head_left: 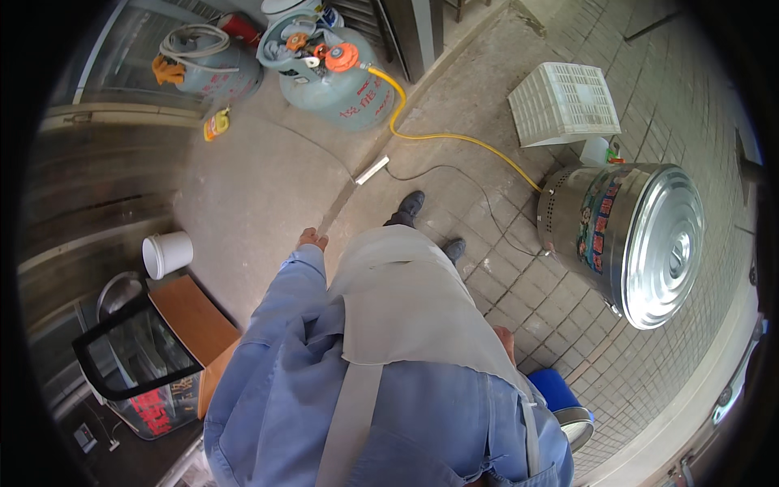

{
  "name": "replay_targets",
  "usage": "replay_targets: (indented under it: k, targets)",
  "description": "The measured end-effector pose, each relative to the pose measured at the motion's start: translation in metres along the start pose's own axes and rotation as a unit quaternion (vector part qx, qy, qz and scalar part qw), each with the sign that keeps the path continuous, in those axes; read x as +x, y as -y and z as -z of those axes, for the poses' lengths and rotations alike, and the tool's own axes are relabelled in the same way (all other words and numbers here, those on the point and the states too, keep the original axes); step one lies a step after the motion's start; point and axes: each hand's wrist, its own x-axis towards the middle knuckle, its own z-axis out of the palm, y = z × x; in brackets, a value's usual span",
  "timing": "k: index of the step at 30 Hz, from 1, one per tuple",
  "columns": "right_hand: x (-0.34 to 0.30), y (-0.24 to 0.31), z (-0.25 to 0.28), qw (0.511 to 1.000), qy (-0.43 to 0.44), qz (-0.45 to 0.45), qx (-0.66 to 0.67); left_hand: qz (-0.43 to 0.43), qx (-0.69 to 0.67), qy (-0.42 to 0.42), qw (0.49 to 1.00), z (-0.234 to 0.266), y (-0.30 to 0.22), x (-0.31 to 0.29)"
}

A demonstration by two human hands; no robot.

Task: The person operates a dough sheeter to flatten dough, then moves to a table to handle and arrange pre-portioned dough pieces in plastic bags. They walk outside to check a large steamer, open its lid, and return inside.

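My left hand point(312, 238) hangs beside the grey apron point(406, 300), its fingers loosely apart with nothing seen in them. Below it lies the concrete floor, where a white power strip point(372, 170) sits on a cable further ahead. Only a sliver of my right hand point(506, 342) shows past the apron's right edge; its fingers are hidden. To the right of my feet stands a large steel barrel cooker point(580, 223) with a shiny round lid point(668, 247). A yellow hose point(454, 135) runs from it to a grey gas cylinder point(341, 89) with an orange regulator point(342, 57).
A second cylinder point(215, 73) with a coiled hose stands far left, near a yellow bottle point(216, 125). At left are a white bucket point(169, 254) and a wood-sided glass cabinet point(195, 321). A white crate point(564, 103) and a blue bin point(556, 390) are on the right.
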Motion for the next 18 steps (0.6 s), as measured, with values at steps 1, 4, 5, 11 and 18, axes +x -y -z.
replay_targets:
  k: [1, 4, 5, 11, 18]
  targets:
    - [0.008, 0.000, 0.013, 0.999, -0.011, -0.042, 0.003, 0.057, -0.047, 0.003, 0.997, 0.003, 0.017, -0.017]
    - [0.043, -0.004, 0.039, 0.994, 0.009, -0.089, 0.068, 0.180, 0.051, 0.014, 0.982, 0.018, 0.076, -0.097]
    - [0.051, -0.008, 0.043, 0.998, 0.017, -0.064, 0.022, 0.206, 0.067, 0.006, 0.976, 0.021, 0.091, -0.117]
    - [0.107, 0.047, 0.024, 0.606, -0.037, 0.440, -0.662, 0.168, 0.102, 0.032, 0.980, 0.019, 0.096, -0.071]
    - [0.138, 0.100, -0.103, 0.807, -0.060, 0.196, -0.554, 0.146, 0.097, 0.035, 0.984, 0.071, 0.180, 0.008]
